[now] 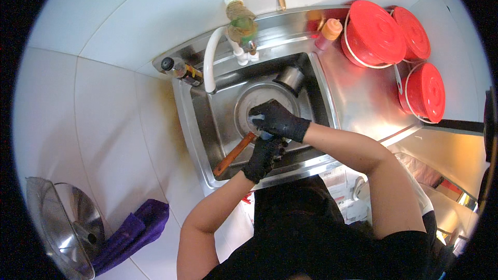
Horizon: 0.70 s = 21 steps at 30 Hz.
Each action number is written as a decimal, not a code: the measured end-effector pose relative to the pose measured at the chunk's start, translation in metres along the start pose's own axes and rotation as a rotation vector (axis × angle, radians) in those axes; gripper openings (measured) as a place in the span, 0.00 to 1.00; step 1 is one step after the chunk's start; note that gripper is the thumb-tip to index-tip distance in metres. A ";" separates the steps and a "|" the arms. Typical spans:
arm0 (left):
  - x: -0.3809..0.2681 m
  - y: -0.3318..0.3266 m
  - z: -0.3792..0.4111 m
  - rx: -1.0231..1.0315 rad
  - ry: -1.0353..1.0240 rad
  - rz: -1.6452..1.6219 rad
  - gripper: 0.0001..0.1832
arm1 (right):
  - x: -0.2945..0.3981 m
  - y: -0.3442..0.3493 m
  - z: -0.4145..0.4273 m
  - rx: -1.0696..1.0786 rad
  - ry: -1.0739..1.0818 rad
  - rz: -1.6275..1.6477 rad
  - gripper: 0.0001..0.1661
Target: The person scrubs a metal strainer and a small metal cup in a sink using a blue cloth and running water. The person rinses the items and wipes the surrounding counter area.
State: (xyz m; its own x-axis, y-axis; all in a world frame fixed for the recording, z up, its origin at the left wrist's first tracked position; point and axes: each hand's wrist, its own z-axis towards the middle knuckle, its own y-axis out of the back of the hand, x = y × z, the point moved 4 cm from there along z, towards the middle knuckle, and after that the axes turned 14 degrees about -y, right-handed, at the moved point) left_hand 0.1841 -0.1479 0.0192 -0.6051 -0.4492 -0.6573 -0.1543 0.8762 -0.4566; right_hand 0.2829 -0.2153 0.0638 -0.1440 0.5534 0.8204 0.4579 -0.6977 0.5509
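Both my hands, in black gloves, are over the steel sink. My right hand has its fingers curled over a small whitish patch, which may be foam or a pad. Just below it, my left hand grips a small pale bluish thing, mostly hidden between the two gloves. Under the hands lies a round metal pan or lid on the sink floor. A brown wooden handle slants from beside my left hand to the sink's lower left corner; what it joins is hidden.
A metal cup lies tilted in the sink's back right corner. Overhead hangs a white curved faucet. A dark-capped bottle stands left, a squeeze bottle right. Red lidded buckets occupy the drainboard. A purple cloth hangs lower left.
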 end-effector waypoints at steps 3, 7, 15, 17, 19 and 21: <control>0.012 0.008 0.007 -0.062 0.012 0.009 0.03 | -0.011 -0.013 0.004 0.047 -0.033 -0.029 0.11; 0.027 0.014 0.012 -0.124 0.038 -0.008 0.04 | -0.018 -0.022 0.002 -0.008 0.024 -0.099 0.09; 0.051 0.029 0.025 -0.006 -0.065 0.058 0.04 | -0.024 -0.029 -0.007 -0.005 -0.030 -0.319 0.10; 0.044 0.022 0.019 -0.029 -0.072 0.083 0.04 | -0.022 -0.026 -0.011 -0.035 -0.007 -0.328 0.10; 0.036 0.017 0.011 -0.001 -0.112 0.146 0.03 | -0.016 -0.021 -0.017 -0.055 -0.006 -0.295 0.11; 0.031 0.016 0.008 -0.022 -0.090 0.232 0.03 | -0.011 -0.013 -0.022 -0.069 -0.028 -0.224 0.11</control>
State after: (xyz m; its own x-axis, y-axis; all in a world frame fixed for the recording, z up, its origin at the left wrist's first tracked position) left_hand 0.1689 -0.1491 -0.0132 -0.5543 -0.2487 -0.7943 -0.0372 0.9608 -0.2749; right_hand 0.2589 -0.2221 0.0514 -0.2108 0.7096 0.6723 0.3557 -0.5850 0.7289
